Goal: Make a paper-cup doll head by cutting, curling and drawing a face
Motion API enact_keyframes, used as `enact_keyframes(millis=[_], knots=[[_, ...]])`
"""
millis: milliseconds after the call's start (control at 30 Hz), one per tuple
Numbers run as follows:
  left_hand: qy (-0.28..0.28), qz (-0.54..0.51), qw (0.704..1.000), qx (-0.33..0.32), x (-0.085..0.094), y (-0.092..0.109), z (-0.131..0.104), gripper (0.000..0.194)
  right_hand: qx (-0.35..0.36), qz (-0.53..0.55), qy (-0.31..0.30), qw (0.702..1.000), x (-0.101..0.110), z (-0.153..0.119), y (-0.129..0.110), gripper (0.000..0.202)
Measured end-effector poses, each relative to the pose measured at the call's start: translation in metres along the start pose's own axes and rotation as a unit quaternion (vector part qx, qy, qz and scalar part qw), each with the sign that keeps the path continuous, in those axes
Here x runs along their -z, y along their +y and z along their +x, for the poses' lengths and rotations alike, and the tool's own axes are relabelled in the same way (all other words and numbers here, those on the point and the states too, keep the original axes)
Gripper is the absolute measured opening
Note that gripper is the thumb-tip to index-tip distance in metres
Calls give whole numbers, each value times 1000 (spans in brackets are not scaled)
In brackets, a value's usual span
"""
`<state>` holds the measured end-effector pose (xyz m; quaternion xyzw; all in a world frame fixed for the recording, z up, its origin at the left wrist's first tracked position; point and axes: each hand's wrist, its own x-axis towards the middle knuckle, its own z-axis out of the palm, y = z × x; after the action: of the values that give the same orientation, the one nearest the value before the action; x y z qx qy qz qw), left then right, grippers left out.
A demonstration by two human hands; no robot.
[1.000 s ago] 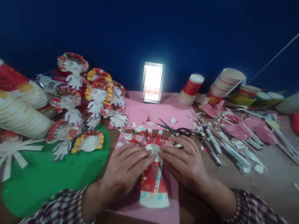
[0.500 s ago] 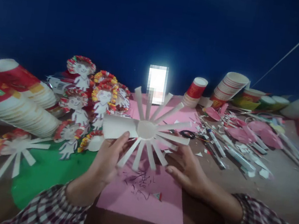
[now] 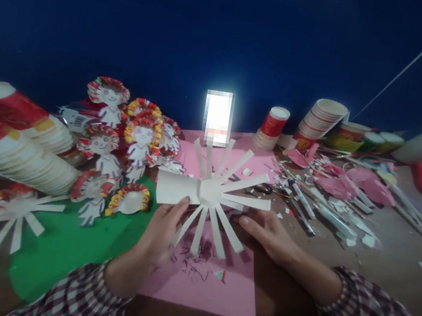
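A paper cup [image 3: 210,194] cut into white strips fans out in front of me, the cup's round base at its middle. One wide white flap [image 3: 178,190] stretches to the left. My left hand [image 3: 162,230] is closed on the cup at the lower edge of this flap, thumb on top and the other fingers hidden below. At the right, my right hand [image 3: 272,238] is close beneath the strips with thumb and fingers apart; its fingertips are partly covered. A pink sheet [image 3: 229,298] with dark marks and a small triangular scrap lies under the cup.
Paper dolls [image 3: 101,147] with red and yellow curls stand left, near stacked paper cups [image 3: 31,163]. A green sheet [image 3: 61,257] carries another cut cup [image 3: 23,209]. Pens [image 3: 302,198], white scraps and pink pieces [image 3: 369,184] litter the right. A bright phone-shaped light [image 3: 218,117] stands behind.
The cut cup has moved slightly down and right with my left hand, and its strips have turned a little. My right hand has drawn slightly closer beneath the right-hand strips.
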<state>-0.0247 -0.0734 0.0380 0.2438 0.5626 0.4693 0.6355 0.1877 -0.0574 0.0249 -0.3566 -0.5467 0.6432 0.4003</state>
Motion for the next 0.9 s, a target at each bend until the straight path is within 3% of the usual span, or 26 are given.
enact_keyframes(millis=[200,367,467,767,900], knots=[[-31,-42,999,3,-2,-3,0,35,69,-33,23,997,1,1,-1,54],[-104,-33,992,-57,-3,-15,2,37,63,-110,61,990,-2,1,-3,30],[-90,-17,994,-59,-2,-20,2,40,33,-148,90,984,-2,1,-1,24],[-83,27,995,-45,-1,-21,-2,42,11,-128,40,991,-2,1,-2,28],[-80,87,992,-45,2,-19,-6,51,12,-137,61,989,-2,1,-1,22]])
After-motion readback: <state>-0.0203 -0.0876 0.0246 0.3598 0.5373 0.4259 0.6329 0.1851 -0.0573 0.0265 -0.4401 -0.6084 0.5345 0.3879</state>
